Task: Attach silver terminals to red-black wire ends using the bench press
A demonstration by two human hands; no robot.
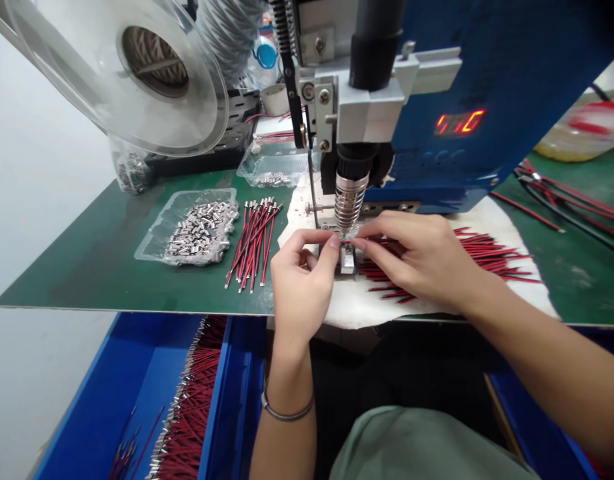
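My left hand (307, 270) is closed, thumb and forefinger pinched together at a small metal fixture (347, 260). From the other side my right hand (417, 257) pinches at the same spot. A trace of red shows between the fingertips, but what either hand grips is too small and covered to make out. Just above the fingertips points the coiled metal tip (350, 200) of a soldering machine (371, 100). Red and black wires (491, 257) lie in a loose bundle beneath and beyond my right hand, on a white cloth (347, 310).
Left of the cloth, wires with metal ends (254, 243) lie beside a clear tray (151, 243) of small metal parts. Another clear tray (251, 163) stands behind. A large reel (201, 100) overhangs the left. Below the table edge, a blue bin (151, 347) holds many wired parts.
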